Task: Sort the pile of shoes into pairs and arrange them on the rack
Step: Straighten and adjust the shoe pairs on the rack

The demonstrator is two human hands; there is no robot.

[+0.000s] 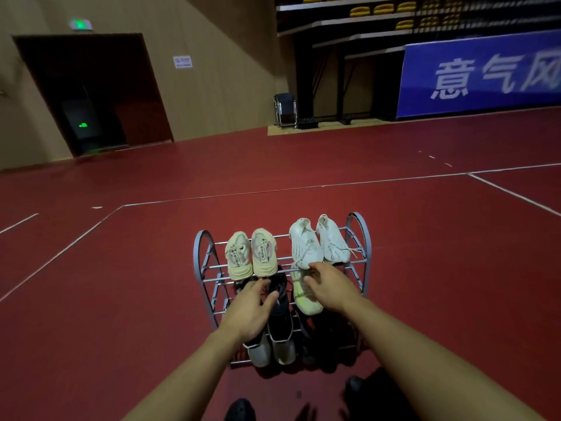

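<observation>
A grey metal shoe rack (pixel 206 262) stands on the red floor in front of me. Its top shelf carries a cream pair (pixel 252 253) on the left and a white pair (pixel 318 241) on the right. On the shelf below, my left hand (pixel 252 308) reaches over a black shoe (pixel 280 317) with relaxed fingers, touching or just above it. My right hand (pixel 328 284) rests on a pale yellow-green shoe (pixel 306 299), fingers curled over its top. Lower down, two dark shoes with grey toes (pixel 273 350) show their fronts.
The red sports floor with white lines (pixel 273 189) spreads all around the rack. My dark shoes (pixel 239 410) are at the bottom edge. A folded chair (pixel 284 109), a blue banner (pixel 479 74) and a dark doorway (pixel 91 95) stand far behind.
</observation>
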